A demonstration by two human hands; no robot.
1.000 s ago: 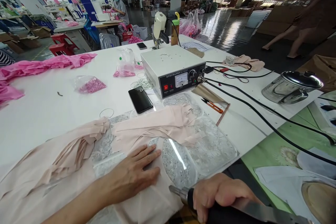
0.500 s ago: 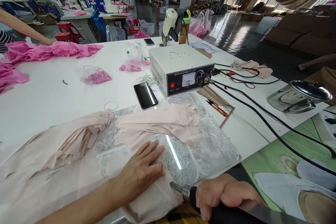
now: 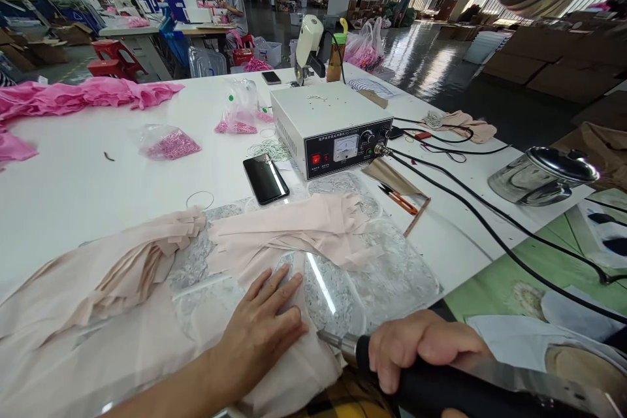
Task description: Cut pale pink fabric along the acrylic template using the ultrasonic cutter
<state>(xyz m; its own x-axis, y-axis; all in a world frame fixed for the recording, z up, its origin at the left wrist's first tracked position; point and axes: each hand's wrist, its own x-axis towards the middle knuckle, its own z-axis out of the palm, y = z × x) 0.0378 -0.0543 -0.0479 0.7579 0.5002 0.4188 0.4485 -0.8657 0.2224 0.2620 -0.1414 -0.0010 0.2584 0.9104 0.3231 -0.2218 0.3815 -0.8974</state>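
Note:
My left hand (image 3: 262, 330) lies flat on a pale pink fabric piece (image 3: 313, 366), fingers spread and holding nothing. My right hand (image 3: 421, 346) is wrapped round the black handle of a handheld ultrasonic tool (image 3: 362, 347). Its narrow metal tip rests at or just above the fabric's right edge, close to my left thumb; whether it touches I cannot tell. Beyond my left hand, a bunch of pale pink fabric strips (image 3: 289, 225) lies on a clear, grey-patterned mat (image 3: 396, 274). A layered pile of the same fabric (image 3: 127, 268) spreads to the left.
A white control box (image 3: 333, 117) with a meter stands behind the mat, black cables (image 3: 470, 209) running right. Around it are a phone (image 3: 266, 178), orange thread snips (image 3: 399, 199), a steel mug (image 3: 543, 175), bags of pink pieces (image 3: 171, 142) and pink cloth (image 3: 88, 98).
The view has shifted slightly, sliding the scene left. My left hand remains on the fabric, and the tool tip is nearer to my thumb. Another person's arm at far left has gone from view.

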